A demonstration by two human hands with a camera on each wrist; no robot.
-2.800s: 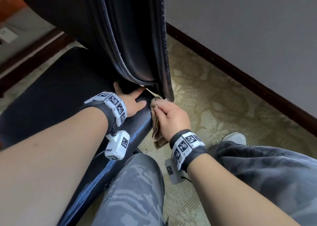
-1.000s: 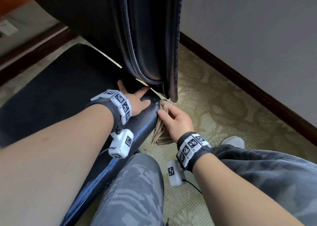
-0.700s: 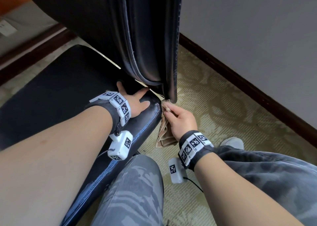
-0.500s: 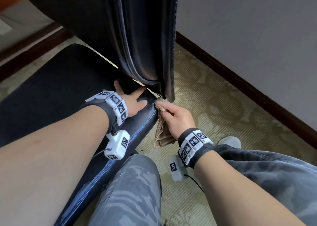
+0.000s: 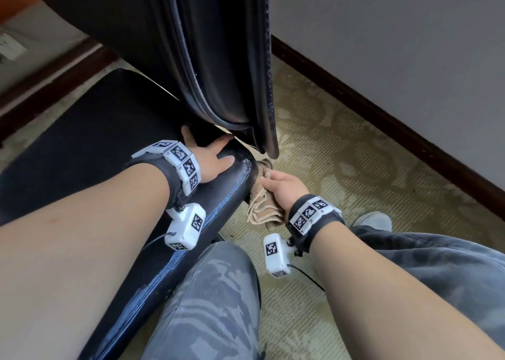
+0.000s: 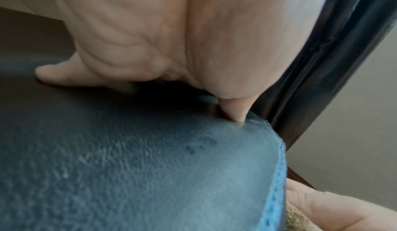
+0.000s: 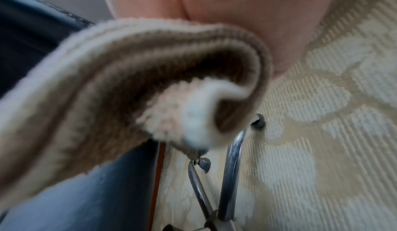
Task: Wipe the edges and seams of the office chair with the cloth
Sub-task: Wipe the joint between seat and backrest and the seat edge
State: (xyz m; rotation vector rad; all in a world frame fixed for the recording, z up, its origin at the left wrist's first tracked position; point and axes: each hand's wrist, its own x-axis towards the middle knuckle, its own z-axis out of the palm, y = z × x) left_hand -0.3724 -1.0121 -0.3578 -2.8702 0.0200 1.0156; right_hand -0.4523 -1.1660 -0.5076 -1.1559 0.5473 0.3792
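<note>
Right now my right hand (image 5: 284, 189) grips the folded cloth (image 5: 263, 213), pressed against the rear corner of the office chair (image 5: 235, 184) seat at about 3 o'clock of its stitched edge. My left hand (image 5: 211, 158) lies flat and open on the seat top, steadying it. I judge the cloth soft and limp, so it is best kept bunched. The padded seat should give a little under pressure. Room is tight at 12 o'clock under the backrest (image 5: 218, 59); the carpet (image 5: 341, 168) side at 3 o'clock is open.
</note>
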